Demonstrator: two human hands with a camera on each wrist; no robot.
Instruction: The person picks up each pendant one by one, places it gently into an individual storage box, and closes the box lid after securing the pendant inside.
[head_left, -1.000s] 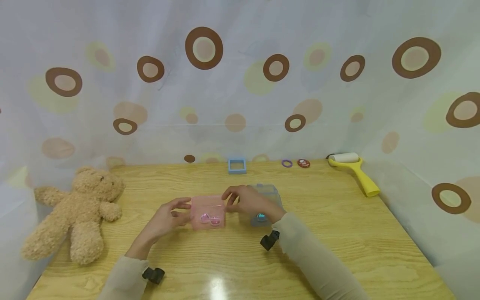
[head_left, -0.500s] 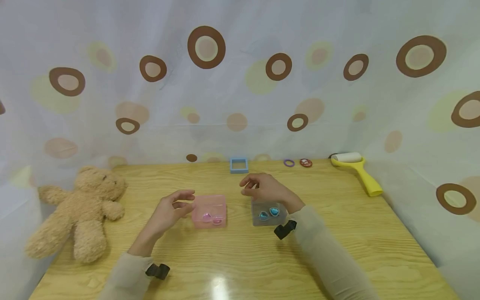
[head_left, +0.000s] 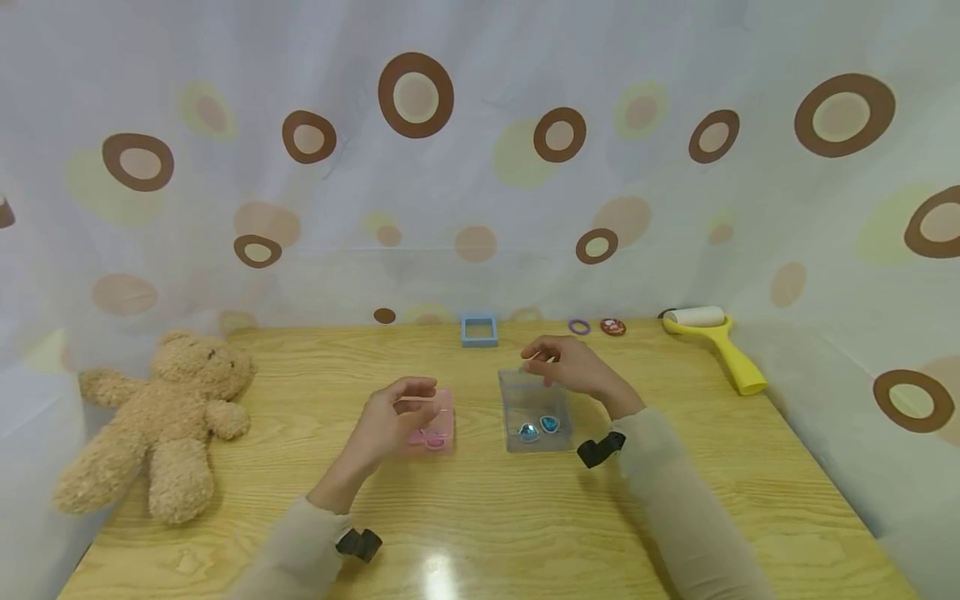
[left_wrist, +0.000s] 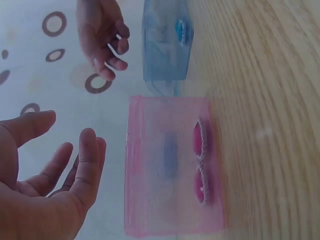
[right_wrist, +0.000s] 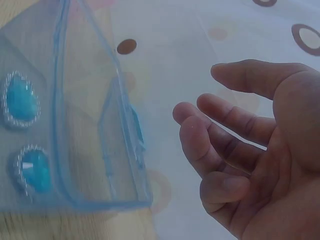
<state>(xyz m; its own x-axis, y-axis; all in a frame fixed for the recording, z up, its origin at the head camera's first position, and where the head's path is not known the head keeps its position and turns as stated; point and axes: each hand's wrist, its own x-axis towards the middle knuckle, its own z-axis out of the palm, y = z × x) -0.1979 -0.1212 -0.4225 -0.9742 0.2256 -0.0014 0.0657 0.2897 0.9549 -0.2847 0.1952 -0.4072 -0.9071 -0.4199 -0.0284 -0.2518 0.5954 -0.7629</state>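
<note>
In the head view a translucent pink box [head_left: 442,421] stands mid-table with pink oval gems on it. My left hand [head_left: 393,417] hovers over its left part with loosely bent fingers and hides some of it. The left wrist view shows this pink box [left_wrist: 170,200] apart from the fingers. To the right stands a clear bluish box [head_left: 536,404] bearing two blue gems rimmed in white beads. My right hand [head_left: 573,367] is above its far edge, fingers loosely curled, holding nothing. The right wrist view shows a gap between this hand [right_wrist: 250,145] and the bluish box [right_wrist: 60,125].
A teddy bear [head_left: 165,417] lies at the left. Along the back are a blue square frame [head_left: 479,343], a purple ring [head_left: 579,327] and a red round badge [head_left: 612,327]. A yellow-handled lint roller [head_left: 723,346] lies back right, before a patterned curtain [head_left: 480,167].
My right hand has moved from beside the pink box to the far edge of the bluish box. My left hand has shifted right, over the pink box.
</note>
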